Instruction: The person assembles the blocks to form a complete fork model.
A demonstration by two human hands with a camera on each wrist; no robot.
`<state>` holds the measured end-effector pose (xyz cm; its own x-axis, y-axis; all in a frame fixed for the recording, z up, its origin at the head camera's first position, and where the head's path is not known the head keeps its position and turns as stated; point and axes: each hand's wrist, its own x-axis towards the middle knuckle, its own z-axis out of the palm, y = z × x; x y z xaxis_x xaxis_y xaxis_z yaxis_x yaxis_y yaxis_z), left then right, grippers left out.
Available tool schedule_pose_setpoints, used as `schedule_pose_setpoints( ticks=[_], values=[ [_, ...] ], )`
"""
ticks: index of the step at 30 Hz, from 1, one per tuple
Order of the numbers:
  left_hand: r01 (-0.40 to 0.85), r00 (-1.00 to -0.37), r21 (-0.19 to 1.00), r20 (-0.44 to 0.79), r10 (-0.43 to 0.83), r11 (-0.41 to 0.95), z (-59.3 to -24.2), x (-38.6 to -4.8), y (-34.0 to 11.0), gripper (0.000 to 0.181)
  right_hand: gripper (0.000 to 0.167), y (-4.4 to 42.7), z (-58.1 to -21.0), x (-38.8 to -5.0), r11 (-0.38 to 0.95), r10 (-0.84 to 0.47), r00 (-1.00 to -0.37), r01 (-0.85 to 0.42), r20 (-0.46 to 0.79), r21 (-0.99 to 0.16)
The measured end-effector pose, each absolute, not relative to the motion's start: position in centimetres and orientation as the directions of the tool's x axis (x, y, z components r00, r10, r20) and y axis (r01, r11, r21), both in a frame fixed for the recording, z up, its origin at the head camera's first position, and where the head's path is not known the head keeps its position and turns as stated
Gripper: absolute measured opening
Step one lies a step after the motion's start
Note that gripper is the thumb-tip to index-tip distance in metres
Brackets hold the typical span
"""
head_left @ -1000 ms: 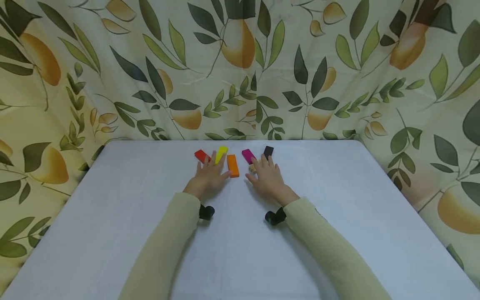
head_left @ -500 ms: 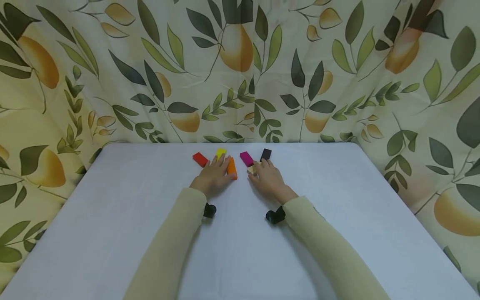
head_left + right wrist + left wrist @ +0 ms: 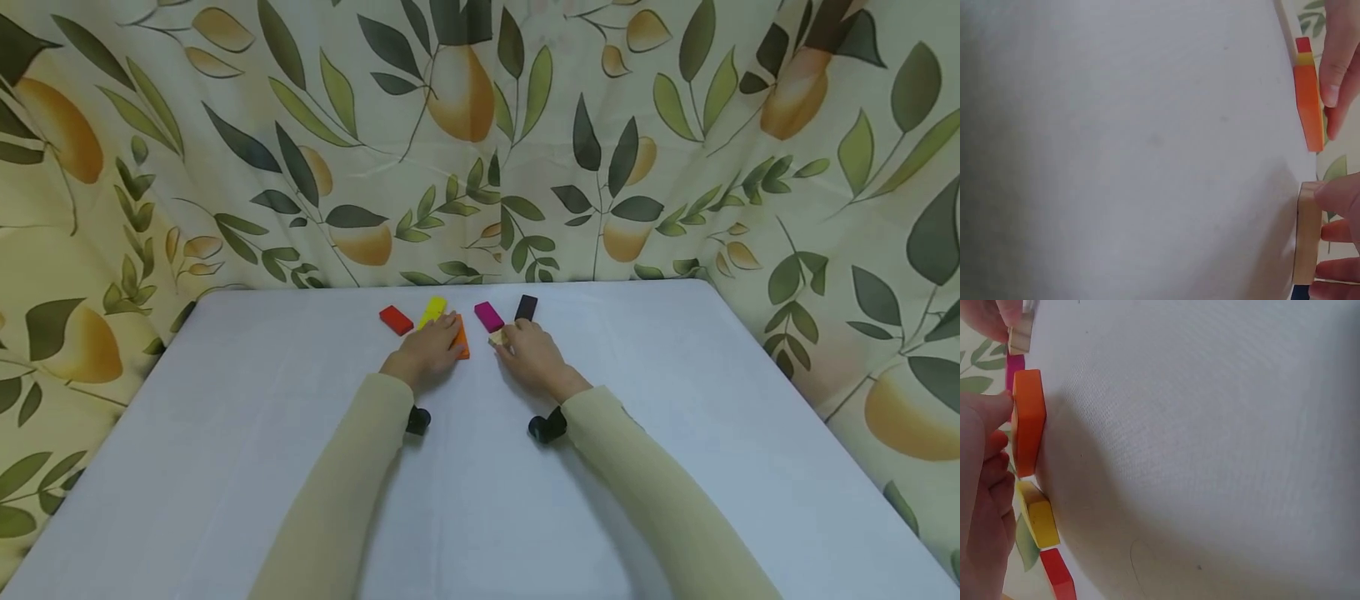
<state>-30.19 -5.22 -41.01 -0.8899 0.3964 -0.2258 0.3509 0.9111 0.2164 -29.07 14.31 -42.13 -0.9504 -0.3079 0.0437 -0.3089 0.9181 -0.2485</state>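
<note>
My left hand point(image 3: 426, 348) is over the orange wooden block point(image 3: 1029, 422), its thumb and curled fingers on the block's upper side and ends. Just to the right, my right hand point(image 3: 534, 354) holds the plain wood block point(image 3: 1307, 237) between thumb and fingertips. In the head view the hand covers most of that block. Beyond the left hand lie a yellow block point(image 3: 432, 310) and a red block point(image 3: 396, 320). A magenta block point(image 3: 489, 315) and a black block point(image 3: 527, 307) lie beyond the right hand. All the blocks rest on the table.
The white-covered table point(image 3: 225, 467) extends toward me and to both sides. Close behind the blocks, at the table's far edge, hangs a leaf-and-fruit patterned curtain point(image 3: 300, 108). Black wrist cameras point(image 3: 547, 427) sit at both sleeve cuffs.
My left hand has moved right from the red and yellow blocks onto the orange one. The right hand's spread fingers have drawn in around the plain wood block.
</note>
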Motion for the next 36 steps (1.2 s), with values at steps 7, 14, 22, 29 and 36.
schedule_pose_setpoints(
  ticks=[7, 14, 22, 29, 36],
  values=[
    [0.351, -0.887, 0.223, -0.23, 0.399, 0.909, -41.0, -30.3, -5.3, 0.059, 0.031, 13.8, -41.6, -29.3, 0.919, -0.31, -0.95, -0.308, 0.029, -0.247],
    [0.342, -0.883, 0.243, -0.249, 0.399, 0.908, -40.8, -30.0, -5.0, 0.058, 0.028, 13.9, -41.3, -28.8, 0.913, -0.33, -0.944, -0.326, 0.026, -0.247],
    [0.334, -0.885, 0.231, -0.259, 0.388, 0.914, -40.8, -29.7, -5.0, 0.058, 0.03, 14.0, -41.3, -28.0, 0.904, -0.355, -0.934, -0.354, 0.041, -0.24],
    [0.348, -0.881, 0.234, -0.249, 0.402, 0.908, -41.1, -29.4, -5.3, 0.057, 0.028, 13.9, -41.6, -27.5, 0.902, -0.362, -0.93, -0.367, 0.064, -0.229],
    [0.392, -0.873, 0.172, -0.239, 0.425, 0.904, -40.8, -29.0, -5.0, 0.054, 0.026, 13.9, -41.2, -26.4, 0.894, -0.38, -0.925, -0.375, 0.031, -0.244]
  ],
)
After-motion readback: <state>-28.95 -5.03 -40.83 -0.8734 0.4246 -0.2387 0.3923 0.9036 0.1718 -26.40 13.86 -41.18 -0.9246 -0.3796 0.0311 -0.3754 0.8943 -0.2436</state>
